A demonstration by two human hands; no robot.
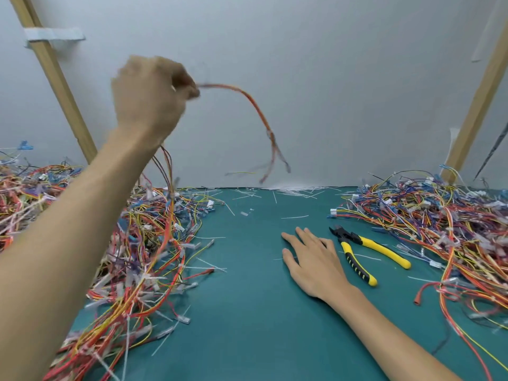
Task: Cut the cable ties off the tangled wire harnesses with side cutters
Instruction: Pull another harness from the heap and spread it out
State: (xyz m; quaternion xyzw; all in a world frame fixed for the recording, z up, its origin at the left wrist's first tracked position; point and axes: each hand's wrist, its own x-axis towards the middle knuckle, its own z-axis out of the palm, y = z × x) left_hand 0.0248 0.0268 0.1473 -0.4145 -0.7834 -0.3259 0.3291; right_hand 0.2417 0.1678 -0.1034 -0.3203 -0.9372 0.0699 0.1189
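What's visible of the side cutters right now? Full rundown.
The side cutters lie flat on the green mat, unheld. The dark metal head points away from the person; two yellow handles with black grip inserts are splayed apart toward the near right. The right hand rests flat just left of them, fingers straight, not gripping. The right wire pile lies close beyond them.
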